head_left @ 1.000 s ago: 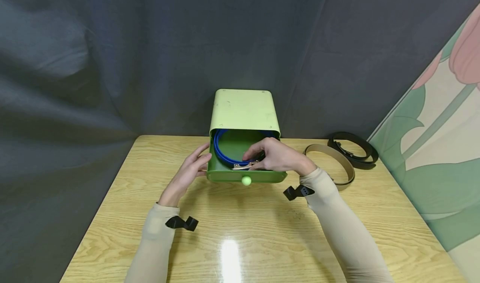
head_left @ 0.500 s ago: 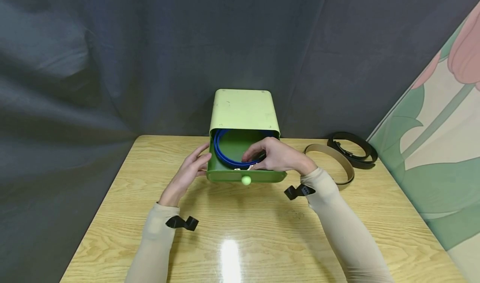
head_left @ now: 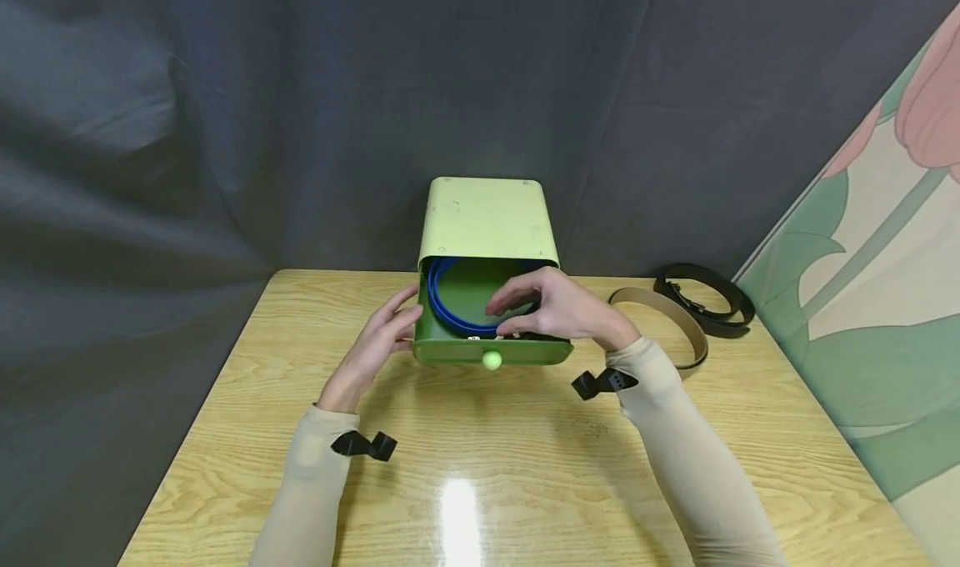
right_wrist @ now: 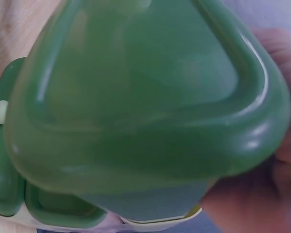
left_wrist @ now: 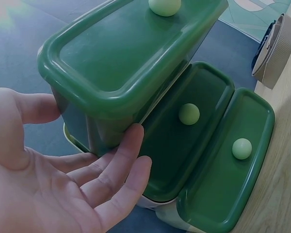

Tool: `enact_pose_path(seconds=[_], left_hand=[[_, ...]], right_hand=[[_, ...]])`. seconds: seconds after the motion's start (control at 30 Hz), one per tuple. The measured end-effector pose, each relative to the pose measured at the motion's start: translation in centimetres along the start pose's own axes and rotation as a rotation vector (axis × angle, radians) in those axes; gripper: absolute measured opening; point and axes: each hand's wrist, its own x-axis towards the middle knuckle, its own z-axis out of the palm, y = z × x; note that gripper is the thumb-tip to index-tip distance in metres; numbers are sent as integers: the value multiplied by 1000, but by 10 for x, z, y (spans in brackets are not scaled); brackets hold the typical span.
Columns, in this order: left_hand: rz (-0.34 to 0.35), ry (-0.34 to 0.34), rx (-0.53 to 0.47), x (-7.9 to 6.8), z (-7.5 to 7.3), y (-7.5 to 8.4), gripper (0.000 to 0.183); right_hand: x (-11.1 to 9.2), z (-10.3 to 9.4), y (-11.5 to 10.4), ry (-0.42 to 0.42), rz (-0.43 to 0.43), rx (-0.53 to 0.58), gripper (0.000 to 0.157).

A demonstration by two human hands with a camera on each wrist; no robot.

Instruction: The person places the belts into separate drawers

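A coiled blue belt [head_left: 442, 307] lies in the pulled-out top drawer [head_left: 450, 353] of a small green cabinet [head_left: 489, 217]. Only bits of its metal buckle show above the drawer front. My right hand [head_left: 561, 307] hovers over the right part of the coil, thumb and fingers spread apart with nothing between them. On the other side, my left hand [head_left: 371, 346] steadies the drawer, its extended fingertips [left_wrist: 133, 133] against the side wall. In the right wrist view the drawer front [right_wrist: 150, 97] hides most of the right hand.
Two more drawers sit closed below, a middle one [left_wrist: 165, 160] and a bottom one [left_wrist: 228, 184], with round knobs. To the right on the wooden table [head_left: 405, 467] lie a coiled tan belt [head_left: 696, 333] and a coiled black belt [head_left: 727, 331]. A dark curtain [head_left: 337, 133] hangs behind.
My right hand has let go of the blue belt's buckle and risen slightly, its fingers spreading. The buckle has dropped lower behind the drawer front. The left hand has stayed put.
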Motion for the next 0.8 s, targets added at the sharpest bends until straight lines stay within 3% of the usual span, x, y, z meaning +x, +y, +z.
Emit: enact_pose_path(seconds=[0.3,0.8], left_hand=[[-10,7,14,1,0,1,66],[-7,5,24,0,0,-1,66]], right_hand=[[-6,-3,-4,76,25,-24,29],[-18,10,-21,190,-42,-120,29]])
